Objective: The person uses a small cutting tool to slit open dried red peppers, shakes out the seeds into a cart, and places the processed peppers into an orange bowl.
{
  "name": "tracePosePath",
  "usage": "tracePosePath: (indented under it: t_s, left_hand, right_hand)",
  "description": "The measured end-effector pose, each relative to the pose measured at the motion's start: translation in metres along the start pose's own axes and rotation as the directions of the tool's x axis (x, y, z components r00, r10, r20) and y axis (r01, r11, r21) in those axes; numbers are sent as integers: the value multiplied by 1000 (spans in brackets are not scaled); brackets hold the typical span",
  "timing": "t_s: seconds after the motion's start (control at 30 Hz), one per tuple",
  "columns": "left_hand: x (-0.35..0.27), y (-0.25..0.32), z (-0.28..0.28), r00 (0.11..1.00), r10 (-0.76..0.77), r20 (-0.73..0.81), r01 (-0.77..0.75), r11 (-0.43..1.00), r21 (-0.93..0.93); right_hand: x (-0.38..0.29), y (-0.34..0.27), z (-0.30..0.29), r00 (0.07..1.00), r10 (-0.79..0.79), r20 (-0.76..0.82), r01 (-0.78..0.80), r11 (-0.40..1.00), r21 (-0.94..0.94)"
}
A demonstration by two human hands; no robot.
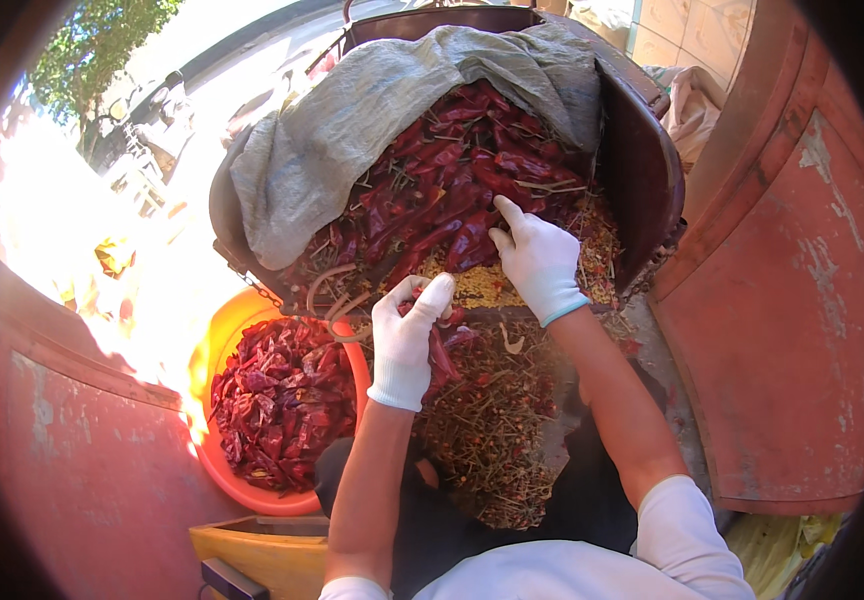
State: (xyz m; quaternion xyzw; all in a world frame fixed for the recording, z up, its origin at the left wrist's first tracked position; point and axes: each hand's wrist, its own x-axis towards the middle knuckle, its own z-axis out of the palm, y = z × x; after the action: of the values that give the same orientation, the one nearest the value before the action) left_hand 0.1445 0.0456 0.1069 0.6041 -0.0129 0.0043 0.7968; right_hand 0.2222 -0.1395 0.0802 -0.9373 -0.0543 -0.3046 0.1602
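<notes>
My left hand, in a white knit glove, is closed around dried red chili peppers that hang below its fingers. My right hand, also gloved, reaches over the front of a metal cart bed. Its index finger and thumb are apart beside the heaped red chili peppers, and nothing shows between them. Whether the fingertips touch a pepper I cannot tell. Yellow seeds lie along the bed's front lip. A woven grey sack covers the back and left of the heap.
An orange plastic tub full of red pepper pieces stands at the left, below the cart. Stems and seeds litter the ground between my legs. Red metal door panels flank both sides. A wooden stool is at the lower left.
</notes>
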Motion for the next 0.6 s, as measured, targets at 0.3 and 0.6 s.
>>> tracePosePath:
  t_s: [0.3, 0.6]
  left_hand:
    - [-7, 13, -7, 993, -117, -15, 114, 985, -125]
    - [-3, 6, -3, 980, 176, -92, -129, 918, 375]
  right_hand:
    - [9, 5, 26, 998, 58, 29, -58, 998, 17]
    - [-4, 8, 10, 997, 76, 20, -78, 992, 96]
